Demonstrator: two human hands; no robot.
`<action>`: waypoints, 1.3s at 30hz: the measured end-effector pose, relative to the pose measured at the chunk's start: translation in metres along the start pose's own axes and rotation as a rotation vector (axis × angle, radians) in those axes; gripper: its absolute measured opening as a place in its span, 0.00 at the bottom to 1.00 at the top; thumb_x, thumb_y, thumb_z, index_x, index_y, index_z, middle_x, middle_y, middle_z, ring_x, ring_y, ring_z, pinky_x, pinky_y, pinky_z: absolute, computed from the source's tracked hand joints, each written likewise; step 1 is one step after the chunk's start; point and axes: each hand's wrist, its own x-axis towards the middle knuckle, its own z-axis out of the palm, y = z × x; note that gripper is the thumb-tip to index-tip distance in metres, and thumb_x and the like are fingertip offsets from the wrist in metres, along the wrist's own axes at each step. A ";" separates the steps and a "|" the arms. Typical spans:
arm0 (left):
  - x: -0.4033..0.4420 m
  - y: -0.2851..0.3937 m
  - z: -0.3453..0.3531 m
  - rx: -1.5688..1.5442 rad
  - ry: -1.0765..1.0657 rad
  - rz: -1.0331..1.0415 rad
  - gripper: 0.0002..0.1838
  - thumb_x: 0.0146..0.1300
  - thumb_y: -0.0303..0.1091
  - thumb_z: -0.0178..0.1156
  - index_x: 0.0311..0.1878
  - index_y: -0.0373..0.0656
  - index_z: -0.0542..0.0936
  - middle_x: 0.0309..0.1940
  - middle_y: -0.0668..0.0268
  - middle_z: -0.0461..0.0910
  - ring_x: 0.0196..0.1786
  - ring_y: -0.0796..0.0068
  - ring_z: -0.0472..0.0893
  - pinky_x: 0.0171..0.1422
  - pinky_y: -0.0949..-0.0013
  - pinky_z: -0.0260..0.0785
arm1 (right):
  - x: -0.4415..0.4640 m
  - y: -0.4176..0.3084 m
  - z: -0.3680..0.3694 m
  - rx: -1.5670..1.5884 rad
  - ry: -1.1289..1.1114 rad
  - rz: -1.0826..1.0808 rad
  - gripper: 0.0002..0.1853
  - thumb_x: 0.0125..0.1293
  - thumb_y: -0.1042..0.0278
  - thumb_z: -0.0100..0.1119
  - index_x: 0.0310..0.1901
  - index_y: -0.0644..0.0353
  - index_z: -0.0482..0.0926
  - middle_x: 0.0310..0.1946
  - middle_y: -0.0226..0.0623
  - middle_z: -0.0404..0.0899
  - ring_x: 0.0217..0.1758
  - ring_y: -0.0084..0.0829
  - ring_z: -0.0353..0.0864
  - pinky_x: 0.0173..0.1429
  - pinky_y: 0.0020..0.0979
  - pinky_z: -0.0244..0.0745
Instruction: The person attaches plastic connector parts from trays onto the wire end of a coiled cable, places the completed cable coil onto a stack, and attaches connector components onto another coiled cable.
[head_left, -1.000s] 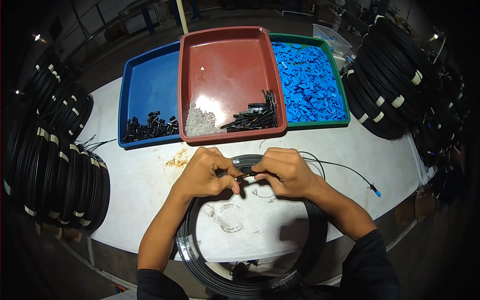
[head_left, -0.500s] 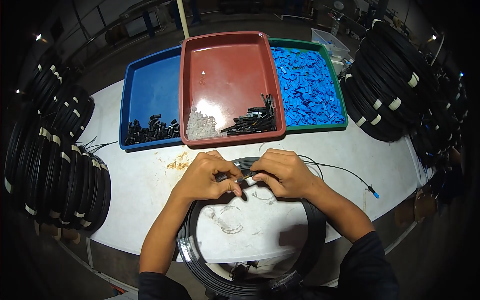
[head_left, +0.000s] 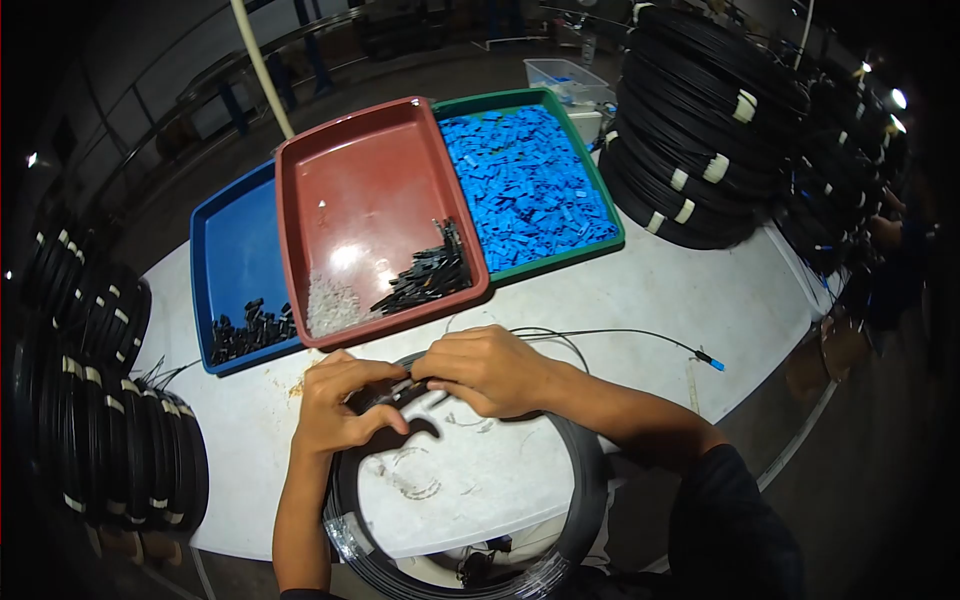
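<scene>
A coil of black cable [head_left: 592, 480] lies over the table's front edge, with clear tape around parts of it. Above its far side, my left hand [head_left: 335, 400] curls around a slim black connector piece [head_left: 392, 392], its thumb slightly apart. My right hand [head_left: 482, 370] pinches the other end of that piece between thumb and fingers. The fingers cover much of it, so its exact shape is hard to make out. To the right, a loose cable end with a blue-tipped connector [head_left: 712, 362] rests on the table.
Behind the hands stand a blue tray [head_left: 235, 240] with black parts, a red tray [head_left: 375, 180] with clear and black pieces, and a green tray [head_left: 555, 255] full of blue clips. Stacked cable coils [head_left: 130, 440] flank the left, and more coils [head_left: 700, 130] the right.
The view has turned right and tilted, so trays and table appear shifted left. My left thumb has moved away from the connector piece, and both hands remain close together.
</scene>
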 end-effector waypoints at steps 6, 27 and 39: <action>-0.007 -0.003 0.002 -0.182 0.152 -0.193 0.37 0.57 0.68 0.69 0.42 0.34 0.89 0.37 0.58 0.90 0.34 0.69 0.88 0.43 0.68 0.75 | -0.005 0.005 0.006 0.022 -0.026 0.004 0.10 0.64 0.71 0.65 0.46 0.60 0.81 0.37 0.37 0.82 0.40 0.41 0.84 0.45 0.40 0.81; 0.186 -0.011 0.036 0.337 -0.322 0.387 0.16 0.63 0.41 0.68 0.49 0.41 0.87 0.49 0.63 0.87 0.51 0.59 0.82 0.57 0.58 0.72 | -0.006 0.007 0.006 0.022 -0.073 0.040 0.11 0.59 0.70 0.64 0.43 0.61 0.78 0.32 0.38 0.77 0.37 0.42 0.81 0.41 0.42 0.77; 0.289 -0.083 0.080 0.800 -0.386 0.407 0.10 0.57 0.28 0.64 0.43 0.49 0.88 0.41 0.63 0.88 0.51 0.62 0.83 0.55 0.61 0.72 | -0.006 0.003 0.005 0.094 -0.113 0.130 0.08 0.61 0.73 0.60 0.42 0.61 0.77 0.34 0.40 0.78 0.42 0.43 0.82 0.47 0.43 0.78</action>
